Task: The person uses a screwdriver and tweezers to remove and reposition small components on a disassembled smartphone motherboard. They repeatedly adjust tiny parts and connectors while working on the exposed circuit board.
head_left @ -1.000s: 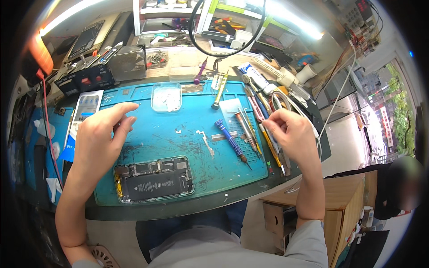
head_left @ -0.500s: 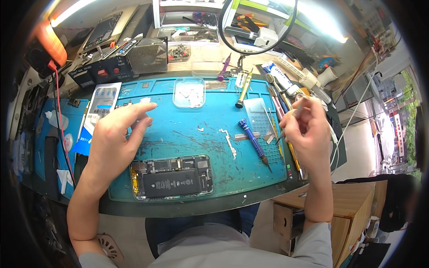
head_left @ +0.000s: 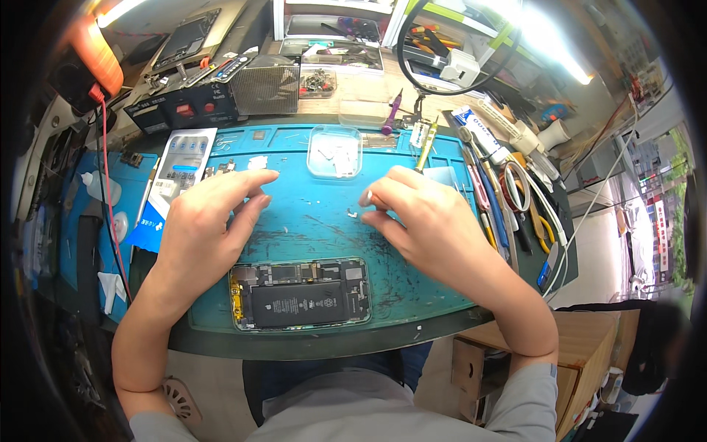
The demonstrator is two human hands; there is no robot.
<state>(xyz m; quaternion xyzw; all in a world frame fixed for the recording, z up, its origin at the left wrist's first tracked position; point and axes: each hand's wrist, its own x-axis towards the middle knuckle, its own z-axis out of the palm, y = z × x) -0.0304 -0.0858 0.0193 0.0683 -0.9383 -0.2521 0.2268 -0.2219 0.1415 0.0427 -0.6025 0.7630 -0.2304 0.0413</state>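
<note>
My left hand (head_left: pixel 210 217) hovers above the left part of the blue work mat (head_left: pixel 294 228), thumb and forefinger apart, with nothing I can make out between them. The right hand (head_left: pixel 423 217) is closed over the mat's middle, holding a slim tool whose orange and white end (head_left: pixel 374 200) shows at the fingers; the rest is hidden. Nearer me lies an opened phone (head_left: pixel 300 295), its black battery and circuit boards exposed. A tiny white part (head_left: pixel 352 214) rests beside the right fingertips. Beyond the hands is a clear plastic box (head_left: pixel 335 152) with small white pieces inside.
Right of my right hand lie tweezers, pliers (head_left: pixel 546 232) and other slim tools. A purple screwdriver (head_left: pixel 392 112) and a yellow-green one (head_left: pixel 426 151) are at the back. At left are a white-and-blue packet (head_left: pixel 183 158), a dropper bottle (head_left: pixel 101 188) and a red cable (head_left: pixel 108 221).
My right hand has moved left from the tools to the middle of the mat, now covering the blue screwdriver. The left hand keeps nearly the same pose. The whole view has shifted slightly.
</note>
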